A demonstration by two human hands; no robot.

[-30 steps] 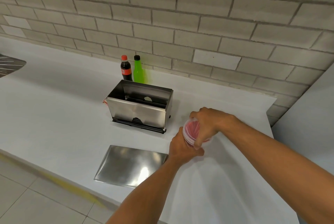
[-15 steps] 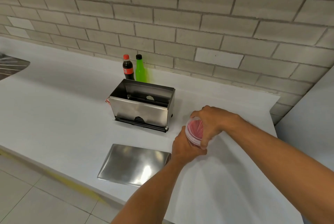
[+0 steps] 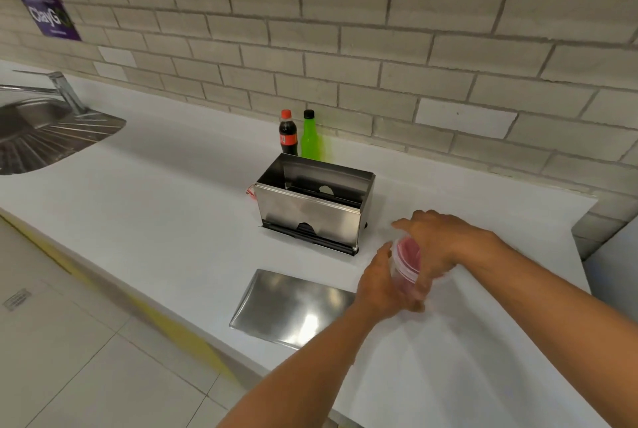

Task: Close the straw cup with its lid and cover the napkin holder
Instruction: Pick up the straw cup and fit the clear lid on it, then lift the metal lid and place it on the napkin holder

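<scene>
Both hands are on the cup (image 3: 407,267), which sits a bit tilted over the white counter (image 3: 172,220), right of the steel cover (image 3: 293,307) and just in front of the holder's right end. The left hand (image 3: 383,286) is wrapped around the cup's side from below, fingers curled snug on it. The right hand (image 3: 438,241) comes over the top from the right; its fingers are bent around the rim, where a clear lid with pinkish red showing through seems to be. It's blurry there, so I can't tell whether the lid is seated.

The holder (image 3: 310,213) is a shiny steel box with its top open, standing upright mid-counter. Its cover lies flat near the counter's front edge, apart from the box and touching neither hand as far as I can see.

Behind the holder, a cola bottle (image 3: 287,134) and a green bottle (image 3: 310,137) stand side by side by the brick wall. A steel sink (image 3: 41,131) is off to the far left.
</scene>
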